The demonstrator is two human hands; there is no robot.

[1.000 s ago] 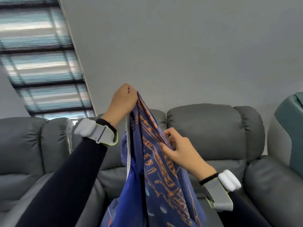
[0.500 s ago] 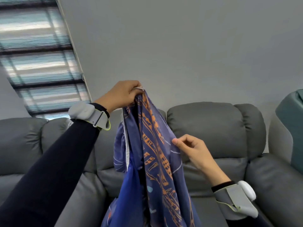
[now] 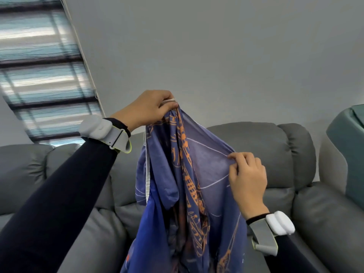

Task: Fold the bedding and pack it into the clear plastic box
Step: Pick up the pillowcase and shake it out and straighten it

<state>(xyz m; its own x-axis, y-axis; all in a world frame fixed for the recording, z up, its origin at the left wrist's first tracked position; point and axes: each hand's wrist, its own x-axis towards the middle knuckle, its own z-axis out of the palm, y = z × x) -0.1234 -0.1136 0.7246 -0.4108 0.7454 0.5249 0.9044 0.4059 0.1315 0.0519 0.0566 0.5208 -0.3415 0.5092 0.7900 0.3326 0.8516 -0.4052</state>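
A blue bedding sheet point(image 3: 199, 174) with an orange print and a white edge strip hangs bunched in front of me, its lower part running out of the bottom of the view. My left hand point(image 3: 146, 108) grips its top corner, held high. Lower and to the right, my right hand point(image 3: 247, 175) pinches the sheet's right edge and holds it out sideways, so the cloth is stretched between the two hands. No clear plastic box is in view.
A grey leather sofa point(image 3: 254, 146) stretches across behind the sheet, against a plain grey wall. A teal armchair point(image 3: 348, 138) stands at the far right. A window with striped blinds point(image 3: 39, 75) fills the upper left.
My right hand has slid out to the right along the sheet's edge and pulled it wider. My left hand has turned a little while still holding the top corner up.
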